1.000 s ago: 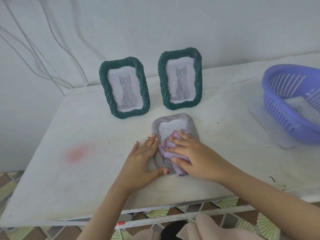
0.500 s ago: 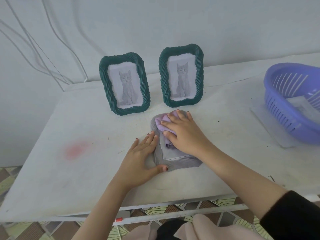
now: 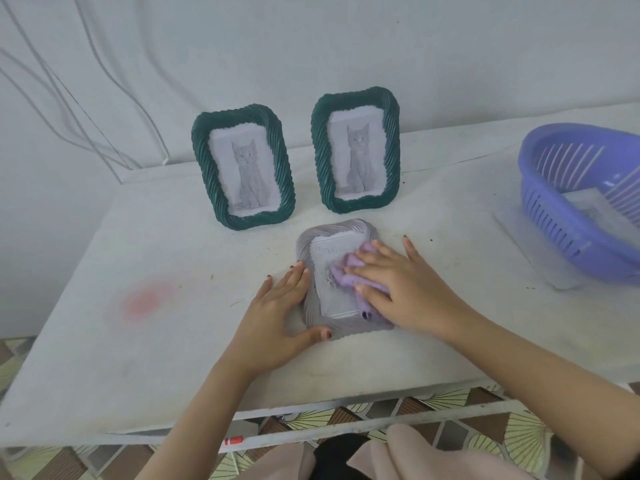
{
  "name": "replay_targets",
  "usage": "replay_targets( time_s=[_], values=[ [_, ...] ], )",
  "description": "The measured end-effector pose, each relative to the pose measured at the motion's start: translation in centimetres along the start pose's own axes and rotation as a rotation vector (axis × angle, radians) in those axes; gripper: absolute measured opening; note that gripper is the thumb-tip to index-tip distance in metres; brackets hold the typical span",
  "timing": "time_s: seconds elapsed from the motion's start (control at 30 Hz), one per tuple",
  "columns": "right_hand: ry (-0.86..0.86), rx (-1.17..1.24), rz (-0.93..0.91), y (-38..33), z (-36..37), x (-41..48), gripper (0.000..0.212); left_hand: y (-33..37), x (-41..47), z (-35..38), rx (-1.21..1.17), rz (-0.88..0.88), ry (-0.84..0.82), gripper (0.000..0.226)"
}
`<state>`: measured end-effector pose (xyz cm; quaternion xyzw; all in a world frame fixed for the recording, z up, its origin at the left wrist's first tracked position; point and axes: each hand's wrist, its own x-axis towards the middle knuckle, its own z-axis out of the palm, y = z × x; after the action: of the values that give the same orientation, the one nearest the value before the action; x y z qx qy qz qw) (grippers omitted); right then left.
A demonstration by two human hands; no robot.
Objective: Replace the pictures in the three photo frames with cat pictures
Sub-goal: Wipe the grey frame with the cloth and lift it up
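Observation:
Two dark green frames stand upright at the back of the white table [image 3: 145, 358], the left frame [image 3: 243, 167] and the right frame [image 3: 356, 149], each showing a grey cat picture. In front of them a grey frame [image 3: 318, 299] lies flat on the table. My left hand [image 3: 277, 313] rests flat against its left edge with the thumb along its near side. My right hand [image 3: 401, 285] presses a lilac cloth [image 3: 346, 275] onto the frame's glass with straight fingers. What picture lies under the glass is hard to make out.
A purple slotted basket [image 3: 568, 233] sits at the right on a clear sheet [image 3: 512, 237], with a flat pale item inside. A pink stain [image 3: 147, 301] marks the table's left part. White cables [image 3: 104, 109] hang along the wall.
My right hand with the cloth slid from the frame's near end to its far end, then back toward the middle right. My left hand has stayed at the left edge.

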<state>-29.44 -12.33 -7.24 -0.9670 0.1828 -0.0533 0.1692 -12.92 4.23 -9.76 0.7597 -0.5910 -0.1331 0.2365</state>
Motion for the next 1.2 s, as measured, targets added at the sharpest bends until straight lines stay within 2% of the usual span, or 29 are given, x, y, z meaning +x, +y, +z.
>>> replay_targets(
  time_s=[0.13, 0.23, 0.43, 0.5, 0.6, 0.73, 0.83, 0.9, 1.07, 1.13, 1.2],
  values=[
    [0.028, -0.116, 0.056, 0.1, 0.7, 4.3, 0.046, 0.1, -0.1, 0.0, 0.014, 0.007, 0.002, 0.105],
    [0.021, -0.018, 0.014, -0.9, 1.4, 5.0, 0.045, 0.0, 0.0, 0.1, 0.031, -0.003, -0.010, 0.103],
    [-0.037, 0.062, -0.034, -3.3, 1.7, 0.0, 0.064, -0.1, -0.1, 0.1, 0.040, -0.005, -0.017, 0.098],
    [-0.031, 0.082, -0.021, -3.5, 1.5, -1.8, 0.060, -0.1, -0.1, 0.1, 0.032, -0.020, -0.011, 0.105],
    [0.015, 0.126, 0.081, -3.7, 1.4, -3.7, 0.054, -0.2, -0.1, 0.2, 0.009, -0.030, 0.005, 0.109],
    [0.209, 0.205, 0.279, -4.1, 1.5, -4.9, 0.041, -0.3, 0.0, 0.1, -0.037, -0.041, 0.007, 0.111],
    [0.277, 0.382, 0.363, -4.2, 1.3, -4.8, 0.039, -0.1, 0.1, -0.1, -0.088, -0.054, 0.003, 0.109],
    [0.323, 0.517, 0.422, -4.2, 0.6, -4.3, 0.031, 0.1, 0.0, -0.4, -0.210, -0.085, 0.012, 0.101],
    [0.370, 0.979, 0.492, -4.0, -1.0, -3.2, 0.034, 1.9, -0.6, -0.9, -0.434, -0.119, 0.199, 0.055],
    [0.407, 1.157, 0.474, -4.3, -1.4, -2.9, 0.035, 2.9, -0.7, -1.2, -0.588, -0.083, 0.236, 0.045],
    [0.405, 1.303, 0.449, -4.9, -1.7, -2.5, 0.035, 3.9, -0.8, -1.6, -0.851, -0.066, 0.220, 0.039]
  ],
)
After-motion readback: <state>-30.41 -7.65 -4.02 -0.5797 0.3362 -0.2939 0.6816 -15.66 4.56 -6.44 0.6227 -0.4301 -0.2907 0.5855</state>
